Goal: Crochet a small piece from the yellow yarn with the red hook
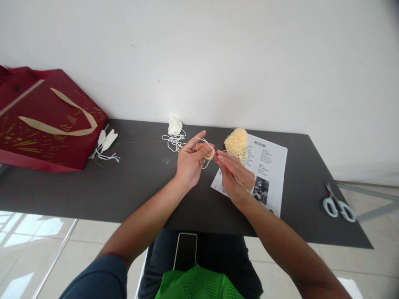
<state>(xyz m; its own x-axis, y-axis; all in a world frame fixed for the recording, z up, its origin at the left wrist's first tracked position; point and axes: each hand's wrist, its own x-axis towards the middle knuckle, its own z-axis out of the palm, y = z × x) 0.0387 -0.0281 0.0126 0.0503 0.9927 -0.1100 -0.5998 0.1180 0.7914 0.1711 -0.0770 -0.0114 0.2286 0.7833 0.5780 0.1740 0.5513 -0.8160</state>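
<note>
Above the middle of the dark table, my left hand (190, 162) pinches a small loop of pale yellow yarn (209, 157), with a strand running over its raised index finger. A small orange thing (202, 145) shows by its fingers; its kind is unclear. My right hand (234, 176) is closed around a red-handled crochet hook (229, 170), its tip end at the yarn in the left hand. Just behind the right hand sits a ball of pale yellow yarn (236, 140), partly on a printed pattern sheet (276, 166).
White yarn (175, 125) lies at the table's back edge. A dark red gift bag (46, 124) stands at the left, with small white knitted pieces (107, 140) beside it. Scissors (336, 203) lie at the right end of the table (137, 178). A phone (185, 251) rests on my lap.
</note>
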